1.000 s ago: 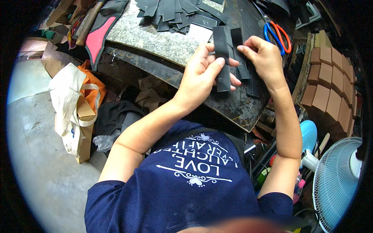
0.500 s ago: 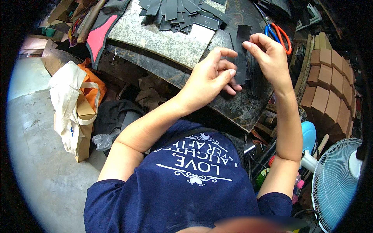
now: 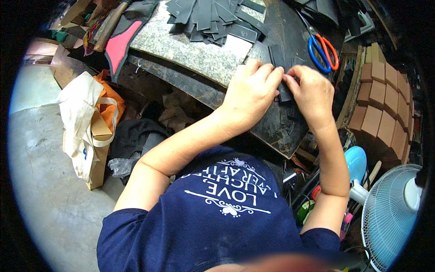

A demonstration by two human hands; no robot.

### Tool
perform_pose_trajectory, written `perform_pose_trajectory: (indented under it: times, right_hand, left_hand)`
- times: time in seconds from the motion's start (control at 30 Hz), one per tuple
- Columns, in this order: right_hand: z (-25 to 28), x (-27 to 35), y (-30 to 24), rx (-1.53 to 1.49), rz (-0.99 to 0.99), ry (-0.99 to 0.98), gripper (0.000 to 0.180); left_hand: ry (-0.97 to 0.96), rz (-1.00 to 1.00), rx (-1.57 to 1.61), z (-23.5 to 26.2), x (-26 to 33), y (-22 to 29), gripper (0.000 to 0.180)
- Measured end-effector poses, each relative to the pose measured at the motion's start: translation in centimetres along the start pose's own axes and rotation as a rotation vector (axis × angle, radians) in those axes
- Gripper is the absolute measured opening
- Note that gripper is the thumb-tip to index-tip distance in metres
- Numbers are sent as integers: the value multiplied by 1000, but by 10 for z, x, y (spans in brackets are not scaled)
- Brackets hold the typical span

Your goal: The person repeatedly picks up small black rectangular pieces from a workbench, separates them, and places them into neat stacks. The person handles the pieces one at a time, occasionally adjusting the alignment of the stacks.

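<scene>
A narrow black strip (image 3: pixel 278 56), leather-like in look, stands out between my two hands near the table's right side. Fingers curled, my left hand (image 3: pixel 251 95) grips its left edge. My right hand (image 3: pixel 313 95) pinches the strip from the other side, with its thumb and fingertips close to the left hand's. The hands cover part of the strip, so its lower portion is only partly visible. Scissors (image 3: pixel 324 53) with one blue and one orange-red handle lie just beyond my right hand. Some dark scraps lie on the table beneath the hands.
A pile of black cut pieces (image 3: pixel 210 22) rests on a speckled stone-like slab (image 3: pixel 181 54). Stacked brown blocks (image 3: pixel 383 106) stand to the right, above a fan (image 3: pixel 392 213). At left are a pink-and-black piece (image 3: pixel 121 47) and a white cloth bag (image 3: pixel 79 122).
My hands have come together on the strip, and the left fingers have closed over it. The strip now appears folded or turned narrower. My right hand has moved lower, uncovering more of the scissors.
</scene>
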State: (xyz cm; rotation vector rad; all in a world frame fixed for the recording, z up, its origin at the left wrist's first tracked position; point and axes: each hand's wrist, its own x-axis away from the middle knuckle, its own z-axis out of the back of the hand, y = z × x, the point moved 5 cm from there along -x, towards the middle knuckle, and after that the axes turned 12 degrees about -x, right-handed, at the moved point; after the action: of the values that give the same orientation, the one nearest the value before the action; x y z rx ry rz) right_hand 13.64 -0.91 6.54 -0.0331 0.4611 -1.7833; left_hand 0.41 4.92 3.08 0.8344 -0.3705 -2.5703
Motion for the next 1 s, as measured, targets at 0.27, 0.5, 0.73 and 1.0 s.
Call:
perform_pose_trajectory:
  times: [0.27,0.5,0.73,1.0]
  right_hand:
    - [7,-8,-12,-54,-31,-175,15]
    - [10,-73,-36,-248,228,11,11]
    - [-35,-131,-80,-209,335,173,45]
    - [-46,-130,-85,-82,337,64,37]
  left_hand:
    - [30,-15,-56,-1,3,-1,46]
    - [-101,-29,-74,1,2,2,58]
    - [-195,-9,-64,9,0,5,72]
    - [-119,-16,-1,10,2,3,61]
